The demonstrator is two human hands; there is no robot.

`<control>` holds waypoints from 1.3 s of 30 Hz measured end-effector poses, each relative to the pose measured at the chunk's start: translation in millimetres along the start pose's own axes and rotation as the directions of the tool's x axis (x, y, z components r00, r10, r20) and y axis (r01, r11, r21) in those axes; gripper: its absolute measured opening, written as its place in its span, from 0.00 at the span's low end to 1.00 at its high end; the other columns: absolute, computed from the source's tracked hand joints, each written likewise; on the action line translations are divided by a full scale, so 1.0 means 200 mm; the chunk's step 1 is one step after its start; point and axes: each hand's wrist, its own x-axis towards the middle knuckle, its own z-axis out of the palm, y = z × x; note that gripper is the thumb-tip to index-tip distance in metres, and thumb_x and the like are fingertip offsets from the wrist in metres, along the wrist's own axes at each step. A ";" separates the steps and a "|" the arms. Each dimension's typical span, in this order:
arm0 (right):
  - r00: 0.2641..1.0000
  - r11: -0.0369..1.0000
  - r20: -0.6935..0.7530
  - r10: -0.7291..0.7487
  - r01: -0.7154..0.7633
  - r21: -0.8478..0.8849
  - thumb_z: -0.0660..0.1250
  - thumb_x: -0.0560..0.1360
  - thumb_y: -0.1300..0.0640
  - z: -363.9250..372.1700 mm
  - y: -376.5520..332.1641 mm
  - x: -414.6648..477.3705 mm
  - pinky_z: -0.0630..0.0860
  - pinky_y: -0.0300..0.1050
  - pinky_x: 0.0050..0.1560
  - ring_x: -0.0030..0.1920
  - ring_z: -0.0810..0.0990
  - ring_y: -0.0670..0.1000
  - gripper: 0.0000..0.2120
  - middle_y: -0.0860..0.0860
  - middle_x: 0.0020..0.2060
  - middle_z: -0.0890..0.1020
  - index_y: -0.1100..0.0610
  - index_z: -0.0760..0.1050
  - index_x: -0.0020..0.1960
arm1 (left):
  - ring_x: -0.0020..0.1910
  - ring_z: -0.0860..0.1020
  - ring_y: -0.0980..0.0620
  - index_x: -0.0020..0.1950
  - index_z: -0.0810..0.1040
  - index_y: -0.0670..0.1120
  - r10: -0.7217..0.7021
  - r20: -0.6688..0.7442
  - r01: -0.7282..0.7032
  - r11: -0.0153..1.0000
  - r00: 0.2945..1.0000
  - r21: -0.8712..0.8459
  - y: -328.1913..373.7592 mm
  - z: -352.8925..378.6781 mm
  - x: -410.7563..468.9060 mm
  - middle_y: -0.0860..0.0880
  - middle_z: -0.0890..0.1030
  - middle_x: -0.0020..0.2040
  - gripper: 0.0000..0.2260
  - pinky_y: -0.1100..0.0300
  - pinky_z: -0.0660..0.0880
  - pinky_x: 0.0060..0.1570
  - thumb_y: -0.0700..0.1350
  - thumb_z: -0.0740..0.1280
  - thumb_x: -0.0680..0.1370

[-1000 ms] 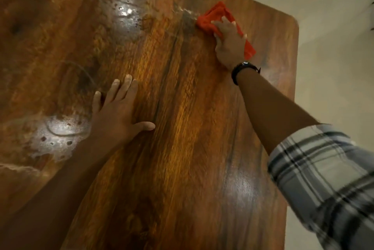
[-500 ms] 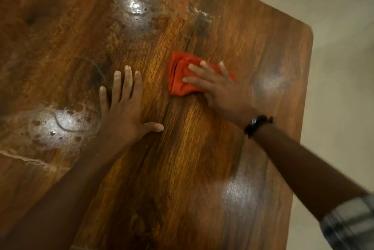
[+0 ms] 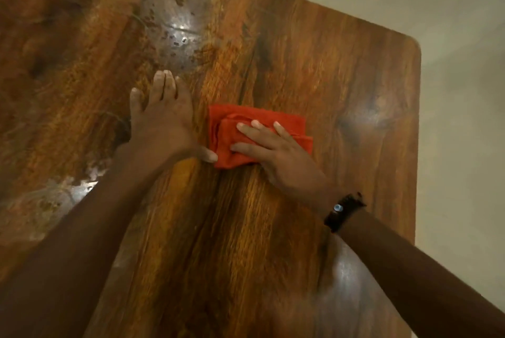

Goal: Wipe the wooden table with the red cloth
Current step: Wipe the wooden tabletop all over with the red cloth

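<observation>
Right hand [image 3: 276,157] lies flat on the red cloth [image 3: 224,132], fingers straight and spread. It presses, no pinch. The cloth is folded, mid-counter, just right of the left hand [image 3: 161,121]. The left hand is flat on the bare counter [image 3: 328,78], fingers straight and together, bracing and holding nothing.

Step in hand, by judgement: a wipe stroke.
- Palm pressure should stay even so the fold doesn't bunch.
- Passes should overlap and run along the grain.

What's in the way:
- The left thumb tip sits right at the cloth's near-left corner, so that hand blocks any leftward stroke and likely needs lifting.
- A wet patch [image 3: 177,31] with droplets lies beyond the left fingertips.
- A second wet patch [image 3: 68,190] sits beside the left forearm, looking unwiped.

Black wristband [image 3: 343,212] on the right wrist. Pale floor [image 3: 451,91] past the right edge.
</observation>
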 end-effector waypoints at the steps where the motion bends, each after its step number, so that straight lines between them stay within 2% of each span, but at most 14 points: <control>1: 1.000 0.999 0.004 0.025 -0.025 -0.021 0.52 0.78 0.60 -0.04 0.08 -0.05 0.45 0.53 0.77 0.78 0.53 0.49 0.26 0.46 0.78 0.59 0.44 0.66 0.73 | 0.79 0.37 0.46 0.79 0.39 0.42 0.000 0.023 -0.001 1.000 1.000 0.020 0.02 -0.04 0.06 0.42 0.39 0.80 0.65 0.41 0.41 0.76 0.69 0.75 0.59; 4: 0.972 0.976 -0.097 0.214 -0.216 -0.003 0.52 0.80 0.57 -0.18 0.39 -0.09 0.47 0.57 0.77 0.78 0.53 0.48 0.24 0.45 0.78 0.58 0.42 0.64 0.74 | 0.79 0.41 0.44 0.79 0.46 0.40 0.031 0.073 -0.036 0.997 0.997 0.072 0.11 -0.08 0.19 0.40 0.46 0.80 0.61 0.38 0.44 0.76 0.67 0.76 0.61; 7: 0.870 0.894 -0.209 0.447 -0.439 0.086 0.57 0.82 0.60 -0.30 0.69 0.06 0.45 0.63 0.76 0.78 0.55 0.54 0.22 0.50 0.77 0.61 0.45 0.66 0.74 | 0.79 0.46 0.42 0.76 0.59 0.41 0.016 0.096 -0.035 0.979 0.995 0.201 0.19 -0.10 0.25 0.40 0.56 0.79 0.54 0.37 0.45 0.75 0.67 0.76 0.60; 12: 0.728 0.783 -0.289 0.622 -0.588 0.204 0.56 0.83 0.53 -0.47 0.90 0.61 0.41 0.69 0.74 0.78 0.53 0.57 0.20 0.52 0.78 0.59 0.45 0.65 0.74 | 0.79 0.50 0.41 0.73 0.64 0.44 -0.004 0.093 -0.018 0.972 0.996 0.235 0.21 -0.11 0.27 0.41 0.61 0.77 0.49 0.40 0.48 0.76 0.65 0.78 0.60; 14: 0.737 0.788 -0.278 0.615 -0.588 0.185 0.55 0.83 0.52 -0.46 0.85 0.81 0.40 0.69 0.73 0.78 0.52 0.58 0.20 0.51 0.78 0.59 0.44 0.65 0.74 | 0.78 0.52 0.41 0.71 0.67 0.43 -0.002 0.076 -0.015 0.976 0.997 0.217 0.20 -0.10 0.26 0.40 0.62 0.76 0.49 0.40 0.49 0.76 0.65 0.78 0.59; 17: 0.840 0.871 -0.231 0.491 -0.468 0.149 0.55 0.83 0.55 -0.40 0.68 0.93 0.40 0.68 0.74 0.78 0.51 0.59 0.20 0.51 0.78 0.59 0.44 0.66 0.73 | 0.79 0.52 0.42 0.70 0.68 0.41 -0.014 0.074 -0.001 0.981 0.997 0.195 0.20 -0.12 0.24 0.39 0.63 0.76 0.49 0.39 0.49 0.76 0.64 0.79 0.57; 20: 0.941 0.952 -0.167 0.293 -0.270 0.147 0.55 0.83 0.56 -0.29 0.47 0.76 0.42 0.65 0.76 0.78 0.51 0.57 0.19 0.50 0.78 0.59 0.45 0.66 0.73 | 0.79 0.51 0.42 0.71 0.66 0.41 -0.033 0.087 0.015 0.981 0.996 0.191 0.22 -0.13 0.24 0.39 0.61 0.77 0.50 0.40 0.49 0.76 0.63 0.79 0.57; 23: 0.980 0.985 -0.118 0.163 -0.155 0.075 0.56 0.82 0.59 -0.18 0.31 0.41 0.43 0.56 0.77 0.79 0.51 0.52 0.22 0.47 0.78 0.58 0.43 0.64 0.74 | 0.79 0.51 0.43 0.71 0.66 0.42 -0.035 0.083 0.018 0.981 0.996 0.194 0.22 -0.13 0.24 0.40 0.61 0.77 0.50 0.42 0.50 0.76 0.64 0.79 0.57; 25: 0.980 0.985 -0.099 0.171 -0.168 0.032 0.57 0.81 0.62 -0.16 0.34 0.16 0.45 0.53 0.77 0.79 0.51 0.49 0.26 0.44 0.78 0.57 0.42 0.62 0.75 | 0.79 0.51 0.42 0.70 0.67 0.42 -0.027 0.089 0.010 0.982 0.996 0.188 0.21 -0.13 0.25 0.40 0.61 0.77 0.49 0.42 0.51 0.76 0.64 0.79 0.57; 28: 0.928 0.943 -0.176 0.327 -0.332 0.004 0.59 0.80 0.64 -0.26 0.54 -0.03 0.52 0.61 0.76 0.78 0.55 0.52 0.27 0.47 0.77 0.59 0.43 0.63 0.75 | 0.79 0.51 0.42 0.68 0.69 0.42 -0.009 0.092 -0.006 0.987 0.996 0.163 0.20 -0.14 0.25 0.40 0.61 0.76 0.48 0.42 0.52 0.76 0.65 0.79 0.56; 31: 0.822 0.854 -0.231 0.521 -0.505 0.128 0.58 0.82 0.60 -0.38 0.77 0.08 0.48 0.68 0.75 0.78 0.55 0.57 0.22 0.53 0.77 0.61 0.46 0.65 0.74 | 0.78 0.51 0.43 0.67 0.69 0.43 0.010 0.065 -0.017 0.995 0.998 0.099 0.17 -0.13 0.24 0.40 0.61 0.76 0.47 0.41 0.52 0.76 0.65 0.79 0.56; 34: 0.741 0.796 -0.289 0.606 -0.566 0.216 0.57 0.83 0.57 -0.46 0.89 0.43 0.43 0.69 0.74 0.78 0.54 0.58 0.20 0.54 0.77 0.60 0.46 0.66 0.73 | 0.79 0.51 0.43 0.70 0.67 0.42 0.024 0.048 -0.027 0.998 0.999 0.052 0.15 -0.11 0.23 0.40 0.59 0.77 0.49 0.40 0.52 0.76 0.64 0.79 0.57; 36: 0.740 0.802 -0.310 0.597 -0.559 0.209 0.57 0.83 0.56 -0.47 0.87 0.71 0.41 0.68 0.74 0.78 0.54 0.58 0.19 0.53 0.77 0.60 0.45 0.67 0.73 | 0.79 0.50 0.43 0.71 0.67 0.42 0.030 0.036 -0.031 0.999 0.999 0.026 0.14 -0.11 0.23 0.40 0.58 0.78 0.50 0.39 0.51 0.75 0.64 0.79 0.56; 39: 0.835 0.876 -0.265 0.483 -0.454 0.165 0.56 0.82 0.56 -0.42 0.66 1.00 0.42 0.66 0.74 0.78 0.54 0.59 0.20 0.52 0.77 0.61 0.43 0.68 0.72 | 0.79 0.48 0.44 0.72 0.66 0.41 0.034 0.027 -0.034 0.999 0.999 0.000 0.14 -0.10 0.22 0.40 0.57 0.78 0.51 0.38 0.49 0.75 0.63 0.80 0.57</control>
